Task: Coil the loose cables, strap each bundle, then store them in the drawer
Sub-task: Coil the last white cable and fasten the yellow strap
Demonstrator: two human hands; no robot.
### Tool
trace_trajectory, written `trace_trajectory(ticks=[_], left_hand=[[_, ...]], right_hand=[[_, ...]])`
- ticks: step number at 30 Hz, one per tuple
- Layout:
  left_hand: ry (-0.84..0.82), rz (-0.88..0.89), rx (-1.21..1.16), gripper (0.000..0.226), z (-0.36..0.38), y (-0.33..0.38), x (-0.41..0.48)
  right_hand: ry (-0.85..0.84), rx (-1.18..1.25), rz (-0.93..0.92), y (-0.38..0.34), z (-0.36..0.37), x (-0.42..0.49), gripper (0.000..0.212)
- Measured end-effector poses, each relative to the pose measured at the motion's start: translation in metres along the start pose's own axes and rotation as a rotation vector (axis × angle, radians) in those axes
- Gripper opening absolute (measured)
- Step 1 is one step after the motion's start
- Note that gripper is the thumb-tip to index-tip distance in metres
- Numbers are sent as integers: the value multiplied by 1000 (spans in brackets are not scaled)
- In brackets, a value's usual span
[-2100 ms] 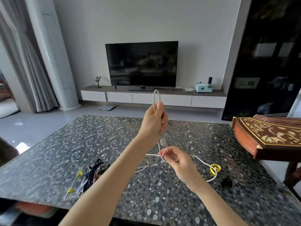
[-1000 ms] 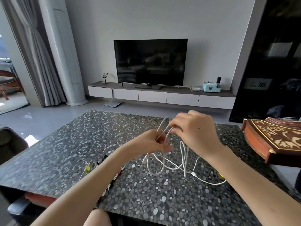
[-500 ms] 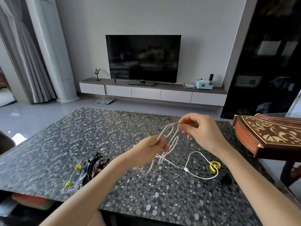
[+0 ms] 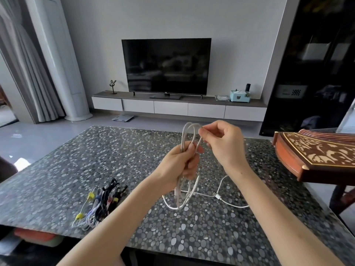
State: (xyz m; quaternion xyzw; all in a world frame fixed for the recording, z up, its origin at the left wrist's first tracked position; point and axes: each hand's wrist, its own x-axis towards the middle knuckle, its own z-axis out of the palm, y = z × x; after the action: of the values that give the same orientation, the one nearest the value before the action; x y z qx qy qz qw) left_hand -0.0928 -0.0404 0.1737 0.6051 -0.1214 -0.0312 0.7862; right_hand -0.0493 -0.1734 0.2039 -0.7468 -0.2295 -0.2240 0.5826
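Note:
A white cable [image 4: 185, 135] is folded into several long loops above the pebble-patterned table [image 4: 76, 162]. My left hand [image 4: 180, 162] grips the loops at their middle, and their lower ends hang down to the tabletop. My right hand [image 4: 219, 143] pinches the top of the loops between thumb and fingers. The cable's loose tail with its white plug [image 4: 218, 196] trails over the table to the right. Strapped cable bundles with yellow ties [image 4: 98, 204] lie at the table's front left.
A carved wooden zither [image 4: 317, 156] juts in over the table's right edge. Beyond the table stand a TV [image 4: 166, 66] on a low white cabinet [image 4: 172, 108], a tall white column unit and a dark cabinet at the right.
My right hand has brought another turn of cable up to the top of the loops, so the loose tail on the table is shorter. Both hands have risen slightly.

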Motion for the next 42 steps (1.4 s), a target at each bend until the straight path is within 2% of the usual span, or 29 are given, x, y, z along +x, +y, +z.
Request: trace_trajectory(ticks=[1, 4, 6, 11, 14, 16, 18, 20, 21, 23, 24, 25, 27, 29, 30, 31, 33, 34, 38, 40, 42], left_hand=[[14, 9, -47, 23, 1, 3, 2], [98, 98, -189, 23, 4, 19, 14], [145, 155, -249, 26, 6, 32, 23], [286, 268, -302, 31, 2, 53, 32], [430, 447, -213, 28, -14, 73, 28], [565, 584, -60, 26, -31, 92, 21], [686, 691, 78, 22, -49, 112, 14], [721, 737, 132, 19, -58, 126, 11], [718, 732, 146, 19, -58, 128, 12], [713, 675, 217, 19, -47, 125, 15], [702, 637, 255, 18, -39, 120, 17], [678, 602, 270, 17, -31, 113, 19], [603, 555, 234, 19, -18, 102, 22], [539, 529, 132, 25, -8, 96, 27], [520, 520, 86, 28, -3, 95, 30], [511, 516, 55, 31, 0, 95, 32], [508, 543, 15, 33, 2, 100, 34], [511, 569, -18, 34, 0, 103, 33], [611, 688, -104, 27, -29, 124, 25], [697, 712, -21, 24, -42, 122, 23], [799, 749, 183, 23, -50, 110, 23]], right_hand=[[-45, 7, 43, 4, 0, 0, 4], [-372, 144, 218, 22, 6, -22, 40], [-565, 238, 277, 36, 16, -46, 53], [-783, 232, 283, 46, 28, -78, 65], [-798, 240, 239, 54, 18, -85, 57], [-798, 139, 262, 73, 3, -91, 44], [-846, -4, 324, 92, -12, -99, 40], [-846, -90, 349, 98, -18, -103, 37], [-783, -125, 313, 97, -17, -101, 32], [-518, -141, 191, 86, -9, -85, 15], [-408, -125, 139, 74, -4, -73, 16], [-352, -89, 105, 61, 1, -60, 32], [-392, 86, 111, 35, 16, -39, 60], [-521, 225, 135, 16, 38, -30, 70], [-576, 252, 140, 10, 49, -29, 64], [-601, 274, 141, 8, 59, -32, 49], [-562, 359, 179, 7, 71, -38, 16], [-549, 398, 217, 11, 71, -43, 10], [-666, 429, 336, 35, 56, -67, 12], [-691, 378, 335, 46, 43, -73, 14], [-690, 261, 334, 56, 30, -73, 14]])
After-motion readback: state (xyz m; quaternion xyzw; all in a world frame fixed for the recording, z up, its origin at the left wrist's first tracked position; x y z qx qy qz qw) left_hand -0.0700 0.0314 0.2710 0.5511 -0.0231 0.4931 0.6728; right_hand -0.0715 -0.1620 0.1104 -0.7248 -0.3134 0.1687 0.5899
